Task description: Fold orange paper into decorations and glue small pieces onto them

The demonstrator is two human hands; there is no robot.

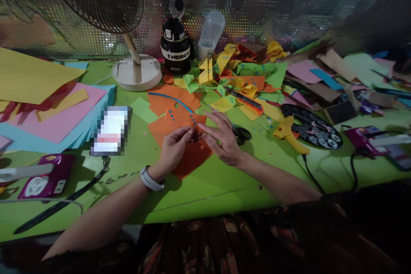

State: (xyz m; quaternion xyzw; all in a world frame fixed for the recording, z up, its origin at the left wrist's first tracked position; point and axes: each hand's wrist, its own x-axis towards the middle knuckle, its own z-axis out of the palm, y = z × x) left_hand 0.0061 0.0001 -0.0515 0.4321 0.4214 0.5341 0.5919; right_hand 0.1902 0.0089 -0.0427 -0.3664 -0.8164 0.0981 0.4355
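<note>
My left hand (175,147), with a white watch on the wrist, is curled with its fingertips pinching the edge of a small orange paper piece with blue dots (196,123). My right hand (224,139) meets it from the right, fingers bent and pressed on the same orange paper. Both hands hover over more orange sheets (189,158) lying on the green table (208,188). Black scissors (241,134) lie just right of my right hand.
A desk fan (136,70) and a black bottle (176,49) stand at the back. Folded yellow, green and orange papers (237,72) are heaped behind. A yellow glue gun (289,135), a paint palette (310,126), a phone (109,130) and stacked coloured sheets (48,115) surround the hands.
</note>
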